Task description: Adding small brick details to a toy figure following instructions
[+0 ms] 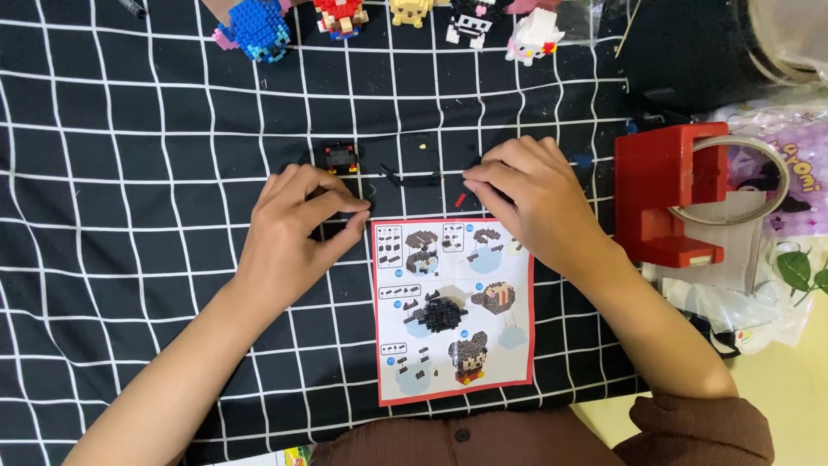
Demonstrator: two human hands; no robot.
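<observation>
Small black-and-red brick assembly (341, 157) sits on black grid-patterned cloth (129, 259), just beyond the left hand (297, 226), whose fingertips pinch closed, contents hidden. Right hand (530, 203), curled fingertips down, lies farther off, above the instruction sheet (454, 311).

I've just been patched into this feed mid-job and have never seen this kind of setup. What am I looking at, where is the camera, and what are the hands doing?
This is one view, from a camera worn on a person's head, looking down at their own two bare hands; there is no machine. They work over a black cloth with a white grid. The left hand has its fingertips pinched together just above the corner of a red-bordered instruction sheet; what it pinches is too small to tell. The right hand rests fingers-down on the cloth among tiny loose black pieces. A small black and red part-built block sits just beyond the left hand. Along the far edge stand finished brick figures. A red tape dispenser is at right.
</observation>
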